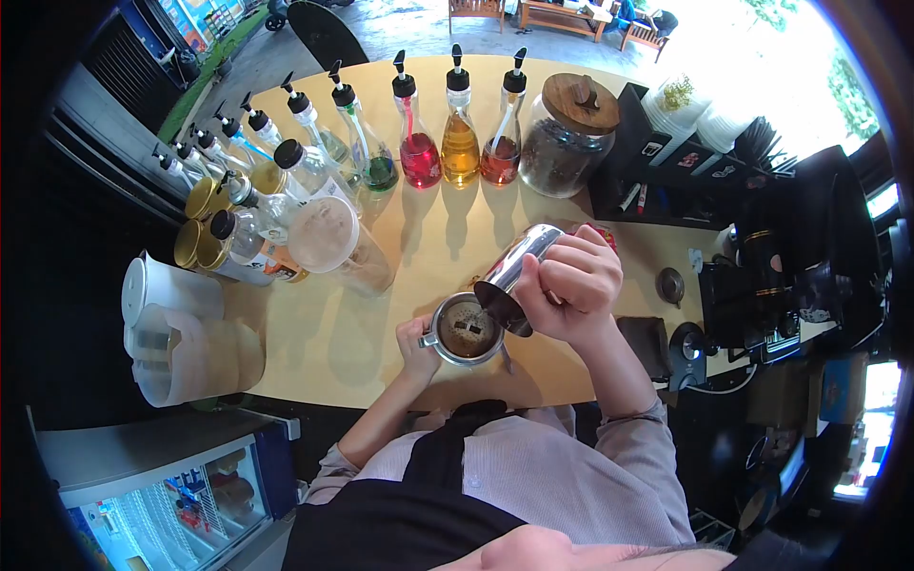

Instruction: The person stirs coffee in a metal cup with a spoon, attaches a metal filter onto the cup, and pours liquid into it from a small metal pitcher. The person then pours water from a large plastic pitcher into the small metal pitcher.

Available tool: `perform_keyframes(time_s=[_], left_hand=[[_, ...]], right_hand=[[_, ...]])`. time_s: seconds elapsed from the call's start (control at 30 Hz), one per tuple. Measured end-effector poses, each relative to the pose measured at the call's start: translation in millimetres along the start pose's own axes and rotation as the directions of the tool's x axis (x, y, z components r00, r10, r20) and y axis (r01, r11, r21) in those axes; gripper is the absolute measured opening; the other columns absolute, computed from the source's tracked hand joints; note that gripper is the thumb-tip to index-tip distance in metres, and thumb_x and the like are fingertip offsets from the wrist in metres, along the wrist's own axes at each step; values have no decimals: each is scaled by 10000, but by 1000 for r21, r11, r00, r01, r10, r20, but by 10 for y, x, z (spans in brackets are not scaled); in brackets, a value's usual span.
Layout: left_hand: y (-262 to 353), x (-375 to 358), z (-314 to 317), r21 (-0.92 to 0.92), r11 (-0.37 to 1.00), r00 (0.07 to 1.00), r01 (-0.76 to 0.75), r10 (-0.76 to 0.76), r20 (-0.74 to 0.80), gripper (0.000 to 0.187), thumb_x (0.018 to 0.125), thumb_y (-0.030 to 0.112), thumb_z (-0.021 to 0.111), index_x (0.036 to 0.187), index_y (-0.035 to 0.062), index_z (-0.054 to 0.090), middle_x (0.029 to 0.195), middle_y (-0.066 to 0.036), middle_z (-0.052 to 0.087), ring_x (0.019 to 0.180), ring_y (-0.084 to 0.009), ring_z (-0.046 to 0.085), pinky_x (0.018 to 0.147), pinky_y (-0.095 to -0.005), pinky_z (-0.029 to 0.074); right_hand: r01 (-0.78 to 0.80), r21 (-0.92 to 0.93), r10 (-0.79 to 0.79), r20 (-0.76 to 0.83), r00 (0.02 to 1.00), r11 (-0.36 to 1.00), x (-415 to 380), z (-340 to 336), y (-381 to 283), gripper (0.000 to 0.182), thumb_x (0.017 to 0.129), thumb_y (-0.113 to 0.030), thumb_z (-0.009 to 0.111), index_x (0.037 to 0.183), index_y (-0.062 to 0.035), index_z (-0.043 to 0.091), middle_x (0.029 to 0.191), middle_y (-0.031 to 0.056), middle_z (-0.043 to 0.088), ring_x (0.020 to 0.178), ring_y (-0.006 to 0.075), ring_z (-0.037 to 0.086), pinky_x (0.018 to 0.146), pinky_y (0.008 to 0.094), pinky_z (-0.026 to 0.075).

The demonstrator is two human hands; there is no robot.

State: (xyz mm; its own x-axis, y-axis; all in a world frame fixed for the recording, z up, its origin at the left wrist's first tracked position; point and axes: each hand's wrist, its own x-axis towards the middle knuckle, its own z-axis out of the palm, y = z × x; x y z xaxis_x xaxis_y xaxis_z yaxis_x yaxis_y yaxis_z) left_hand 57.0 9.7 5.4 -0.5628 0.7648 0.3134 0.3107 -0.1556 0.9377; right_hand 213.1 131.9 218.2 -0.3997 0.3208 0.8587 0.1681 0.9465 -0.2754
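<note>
My left hand [417, 348] is closed at the handle side of a round steel cup [467, 362], low over the front of the table. Brown liquid [466, 335] with some froth and a dark reflection fills part of it. In my right fist [574, 283] is a shiny steel pitcher [522, 265], tipped so that its mouth points down and left at the cup's right rim. Whether anything flows between the two vessels I cannot make out. The pitcher's handle is hidden by my fingers.
Pump bottles of coloured syrup, among them a red one [420, 160], line the far edge. A lidded glass jar [569, 143] and a black organizer [657, 167] stand back right. Left are a clear cylindrical container [367, 262] and white pitchers [176, 357].
</note>
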Motion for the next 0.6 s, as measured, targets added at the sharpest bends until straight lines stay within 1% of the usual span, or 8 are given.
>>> perform_keyframes(time_s=[0.07, 0.2, 0.23, 0.27, 0.6], left_hand=[[6, 19, -45, -12, 1000, 996, 10, -9, 93, 557, 876, 357, 302, 644, -56, 595, 501, -30, 512, 463, -104, 448, 448, -264, 318], [-33, 9, -33, -8, 1000, 998, 5, -4, 60, 558, 875, 353, 303, 658, -60, 608, 503, -35, 522, 464, -107, 460, 450, -264, 326], [-38, 7, -36, -50, 998, 997, 33, -29, 72, 555, 875, 349, 303, 660, -60, 611, 503, -36, 523, 464, -110, 463, 451, -267, 331], [-40, 7, -38, -91, 994, 995, 61, -53, 85, 553, 874, 345, 303, 662, -60, 614, 502, -36, 525, 464, -113, 465, 453, -270, 335], [-151, -30, -5, -155, 986, 997, 67, -58, 58, 557, 875, 338, 290, 671, -61, 619, 506, -39, 532, 468, -112, 472, 455, -269, 346]], right_hand=[[-1, 0, 1, 1, 1000, 1000, 4, 6, -2, 395, 643, -3, 619, 442, -108, 296, 416, -4, 342, 361, 148, 334, 421, 293, 191], [-1, 3, 1, 2, 1000, 1000, 25, 5, -10, 384, 646, -4, 617, 445, -108, 307, 421, -5, 375, 364, 145, 357, 421, 289, 202], [1, 1, -1, 10, 1000, 1000, 28, 4, -9, 381, 647, -4, 617, 446, -108, 310, 424, -5, 385, 365, 145, 363, 421, 289, 205], [1, 1, -1, 10, 1000, 1000, 33, 7, -12, 381, 647, -4, 617, 446, -108, 310, 424, -5, 385, 365, 145, 363, 421, 289, 205], [4, 9, -4, 7, 1000, 1000, 56, 26, -12, 379, 649, -9, 618, 444, -109, 316, 420, -2, 374, 363, 145, 353, 422, 291, 203]])
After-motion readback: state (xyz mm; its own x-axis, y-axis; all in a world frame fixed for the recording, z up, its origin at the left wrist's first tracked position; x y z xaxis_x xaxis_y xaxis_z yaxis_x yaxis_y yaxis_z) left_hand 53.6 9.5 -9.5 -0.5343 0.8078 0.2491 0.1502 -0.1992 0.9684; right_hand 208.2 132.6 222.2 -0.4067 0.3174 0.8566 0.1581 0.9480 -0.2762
